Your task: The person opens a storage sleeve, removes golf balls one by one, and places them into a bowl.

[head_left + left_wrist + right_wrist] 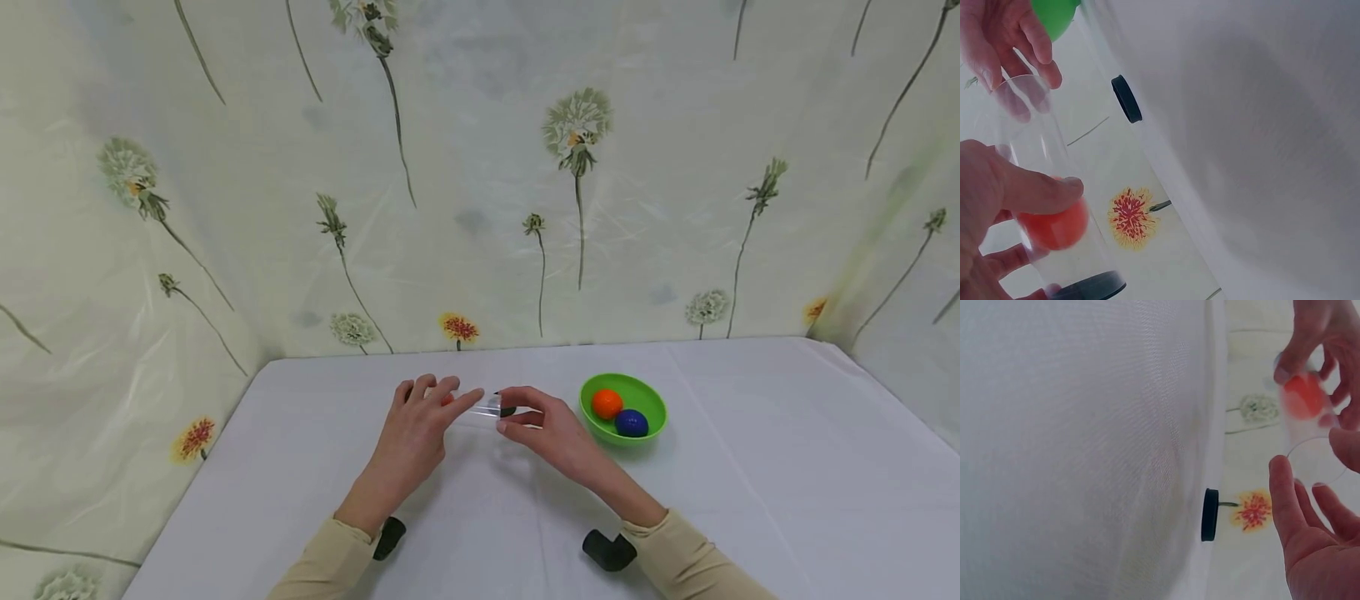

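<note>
My left hand (pixel 416 437) grips a clear plastic tube (pixel 1025 140) around its body. An orange-red ball (pixel 1057 231) sits inside the tube, beneath the left thumb in the left wrist view. A black cap (pixel 1094 287) closes the tube's end on that side. At the other, uncapped end, my right hand (pixel 555 433) has its thumb and fingers curled round the rim, some fingertips showing through the clear wall. A separate black cap (pixel 1210 515) lies on the table, partly hidden by the right fingers in the head view.
To the right of the right hand, a green bowl (pixel 633 383) holds an orange ball (pixel 607 404) and a blue ball (pixel 632 423). White cloth covers the table (pixel 750 500). A flower-patterned sheet (pixel 480 167) hangs behind it and at both sides.
</note>
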Available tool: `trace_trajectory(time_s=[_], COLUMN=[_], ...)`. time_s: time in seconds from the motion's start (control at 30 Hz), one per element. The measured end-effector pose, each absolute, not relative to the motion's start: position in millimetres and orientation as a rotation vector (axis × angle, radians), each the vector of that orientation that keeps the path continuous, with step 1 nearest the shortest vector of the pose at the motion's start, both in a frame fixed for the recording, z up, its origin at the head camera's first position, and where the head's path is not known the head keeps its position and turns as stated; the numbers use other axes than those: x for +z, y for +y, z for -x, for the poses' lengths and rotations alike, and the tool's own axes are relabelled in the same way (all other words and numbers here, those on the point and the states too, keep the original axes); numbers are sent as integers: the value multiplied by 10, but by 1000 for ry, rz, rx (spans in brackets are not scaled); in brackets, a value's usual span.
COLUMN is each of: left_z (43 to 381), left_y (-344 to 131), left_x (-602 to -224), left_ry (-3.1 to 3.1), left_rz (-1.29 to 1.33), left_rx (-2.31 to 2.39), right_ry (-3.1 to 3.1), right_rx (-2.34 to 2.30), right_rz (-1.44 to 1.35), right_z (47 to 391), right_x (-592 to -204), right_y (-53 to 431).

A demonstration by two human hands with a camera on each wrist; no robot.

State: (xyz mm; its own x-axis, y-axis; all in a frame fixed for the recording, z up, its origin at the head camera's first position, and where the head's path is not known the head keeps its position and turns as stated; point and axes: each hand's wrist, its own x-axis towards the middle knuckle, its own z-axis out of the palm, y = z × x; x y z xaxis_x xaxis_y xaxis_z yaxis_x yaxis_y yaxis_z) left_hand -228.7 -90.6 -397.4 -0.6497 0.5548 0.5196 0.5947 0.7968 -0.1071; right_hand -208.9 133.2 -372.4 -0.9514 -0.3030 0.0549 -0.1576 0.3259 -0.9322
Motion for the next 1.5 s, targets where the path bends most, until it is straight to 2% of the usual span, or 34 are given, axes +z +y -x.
trace_trajectory(time_s=[0.63,0.9,1.5], left_z=[2284,2275,2241], left_y=[-877,-855,-858], left_x=[-3984,-3977,-4016], left_ry=[-2449,-2482,-2511], left_rz=[854,844,819], left_rx=[-72,-59,-134], right_ry=[2461,2491,2548], right_rx=[-1707,-1727,-1683], right_rz=[406,402,362], right_z=[2059,2264,2232], right_x=[-3732,-4061,-4024], right_y=[1337,1419,1507])
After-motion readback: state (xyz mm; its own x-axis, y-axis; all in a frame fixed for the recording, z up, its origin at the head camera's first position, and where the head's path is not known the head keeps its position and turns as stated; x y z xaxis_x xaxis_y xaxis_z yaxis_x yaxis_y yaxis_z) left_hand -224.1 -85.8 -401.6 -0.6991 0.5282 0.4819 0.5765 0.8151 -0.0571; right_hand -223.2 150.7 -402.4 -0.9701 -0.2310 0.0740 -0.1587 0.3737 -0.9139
